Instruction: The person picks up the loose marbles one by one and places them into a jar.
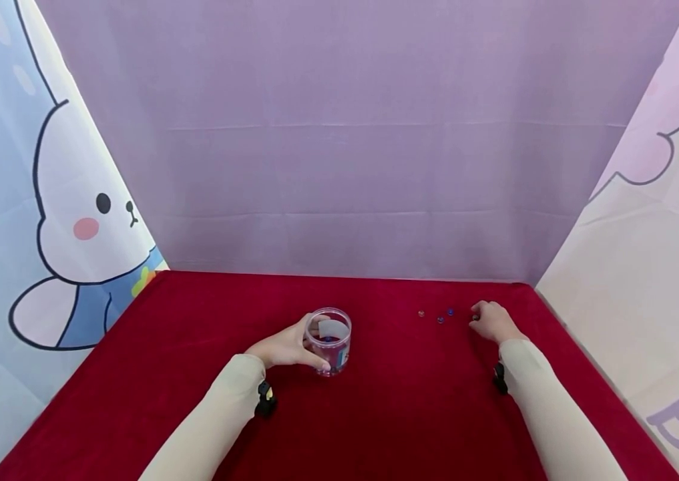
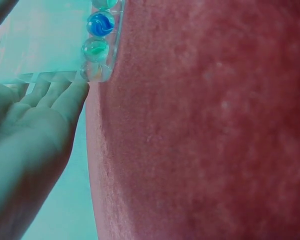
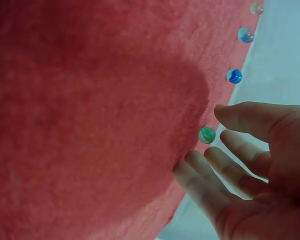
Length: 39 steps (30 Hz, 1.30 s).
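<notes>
My left hand (image 1: 288,349) grips a clear plastic jar (image 1: 338,359) round its side, and the jar stands upright with its top uncovered. Inside it, in the left wrist view, a blue marble (image 2: 100,24) and a green marble (image 2: 95,50) lie among several along the bottom. Farther right, my right hand (image 1: 493,323) is low over the cloth. In the right wrist view a green marble (image 3: 207,135) lies between the thumb and the spread fingers, with a gap visible around it.
Left of the right hand lie three loose marbles: an orange-tinted marble (image 1: 420,313), a dark blue marble (image 1: 440,320) and another blue marble (image 1: 450,312). A red cloth (image 1: 387,414) covers the table. A purple curtain (image 1: 339,167) hangs behind, with printed sheets on both sides.
</notes>
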Tool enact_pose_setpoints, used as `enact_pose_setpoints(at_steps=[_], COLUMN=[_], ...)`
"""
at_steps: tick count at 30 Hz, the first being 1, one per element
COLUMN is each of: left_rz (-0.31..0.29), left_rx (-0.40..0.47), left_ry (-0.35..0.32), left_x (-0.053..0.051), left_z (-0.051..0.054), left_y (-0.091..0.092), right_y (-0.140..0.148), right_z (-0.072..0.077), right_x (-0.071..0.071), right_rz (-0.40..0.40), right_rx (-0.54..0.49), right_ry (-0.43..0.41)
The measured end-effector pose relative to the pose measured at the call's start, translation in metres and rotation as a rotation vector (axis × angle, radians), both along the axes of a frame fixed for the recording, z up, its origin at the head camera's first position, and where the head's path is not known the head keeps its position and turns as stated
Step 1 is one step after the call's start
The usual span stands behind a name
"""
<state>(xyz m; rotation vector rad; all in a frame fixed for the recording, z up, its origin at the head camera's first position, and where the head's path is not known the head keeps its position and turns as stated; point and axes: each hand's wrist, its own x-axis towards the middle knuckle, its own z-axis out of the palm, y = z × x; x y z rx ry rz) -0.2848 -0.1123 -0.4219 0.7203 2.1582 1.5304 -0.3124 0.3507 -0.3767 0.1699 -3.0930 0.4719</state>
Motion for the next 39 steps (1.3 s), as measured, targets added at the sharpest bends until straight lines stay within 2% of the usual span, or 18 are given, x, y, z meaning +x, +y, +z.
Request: enact_pose_setpoints(at_steps=[8, 13, 18, 26, 39], left_rz=[-0.002, -0.004, 0.001, -0.001, 0.019], left_rx=[0.006, 0.007, -0.005, -0.01, -0.023], left_ry=[-0.008, -0.008, -0.016, -0.02, -0.013], left_x=[-0.001, -0.001, 0.0, -0.001, -0.005], left_z=[0.0, -0.001, -0.002, -0.003, -0.006], left_y=[0.001, 0.002, 0.003, 0.005, 0.007], right_y=[0.0, 0.002, 0.006, 0.011, 0.007], right_z=[-0.001, -0.003, -0.01, -0.028, -0.029], right_x=[-0.008, -0.012, -0.015, -0.024, -0.021], right_rz=[-0.021, -0.043, -0.076, -0.075, -0.093], right_rx=[0.037, 0.021, 0.003, 0.037, 0.003], right_ry=[0.001, -0.012, -0.037, 0.011, 0.033])
